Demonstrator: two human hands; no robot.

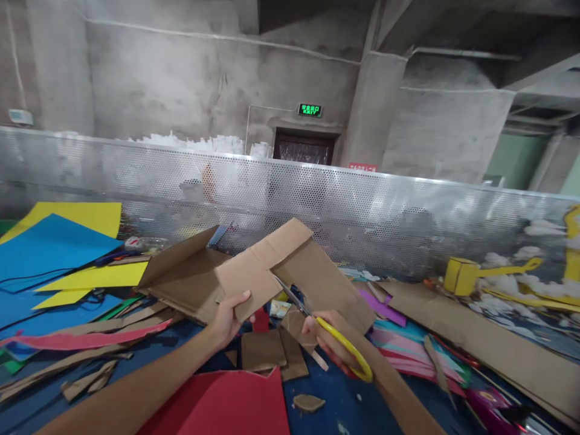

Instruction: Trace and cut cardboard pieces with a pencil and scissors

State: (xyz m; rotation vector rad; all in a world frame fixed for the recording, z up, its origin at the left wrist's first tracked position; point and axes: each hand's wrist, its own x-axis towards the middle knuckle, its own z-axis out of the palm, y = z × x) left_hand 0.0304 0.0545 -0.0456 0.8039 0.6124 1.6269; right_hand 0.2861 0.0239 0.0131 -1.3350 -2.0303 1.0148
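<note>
My left hand [230,319] grips a piece of brown cardboard [258,266] at its lower edge, thumb on the near face. In my right hand [333,338] is a pair of scissors [345,343] with yellow handles. The scissor blades point up and left and meet the cardboard at its right side, where a cut edge shows. A larger cardboard flap [328,278] hangs behind and to the right of the blades. Below the hands lie small cardboard pieces [263,350] and a red sheet [226,405].
A perforated metal screen [362,211] runs along the back of the blue table. Yellow and blue sheets [54,248] lie at left, with cardboard strips nearby. An open cardboard box [185,278] stands behind my left hand. A long cardboard sheet [480,332] and a yellow box [460,276] are at right.
</note>
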